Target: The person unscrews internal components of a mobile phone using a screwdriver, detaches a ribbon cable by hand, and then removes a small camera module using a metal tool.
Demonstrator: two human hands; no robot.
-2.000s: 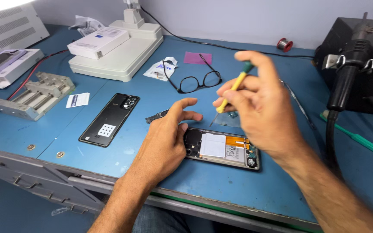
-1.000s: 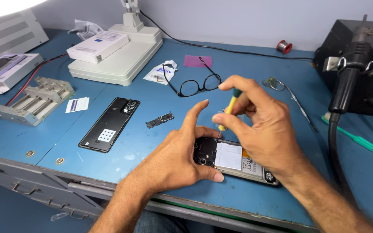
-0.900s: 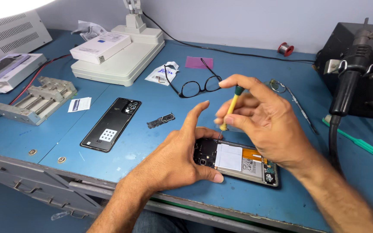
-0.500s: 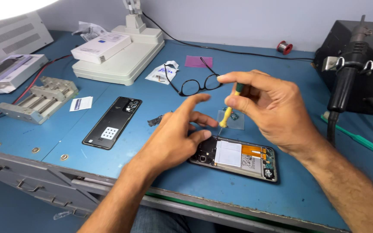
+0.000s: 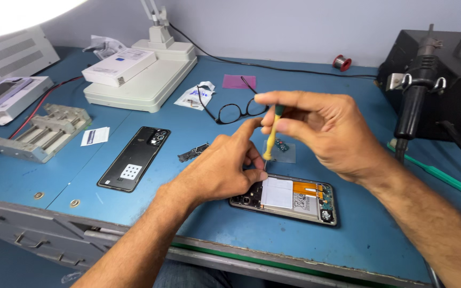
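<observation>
An opened phone (image 5: pixel 294 200) lies on the blue bench, its white battery and orange flex cable exposed. My left hand (image 5: pixel 220 170) rests on the phone's left end, fingers curled against its top edge. My right hand (image 5: pixel 321 130) hovers above and holds a small yellow and green screwdriver (image 5: pixel 271 136) upright by its top. The screwdriver tip points down at the phone's upper left part, close to my left fingertips. Behind the screwdriver lies a small clear piece with a tiny circuit part (image 5: pixel 280 146).
The phone's black back cover (image 5: pixel 134 158) lies to the left, a small dark part (image 5: pixel 193 153) beside it. Black glasses (image 5: pixel 236 109), a pink pad (image 5: pixel 238 81), a metal clamp jig (image 5: pixel 41 130), a white machine (image 5: pixel 145 74) and a hot-air station (image 5: pixel 433 80) with its handpiece ring the bench.
My right hand has brought the screwdriver down from mid-air toward the phone's upper left. My left hand shifted from gripping the phone's edge to resting fingers near the tip.
</observation>
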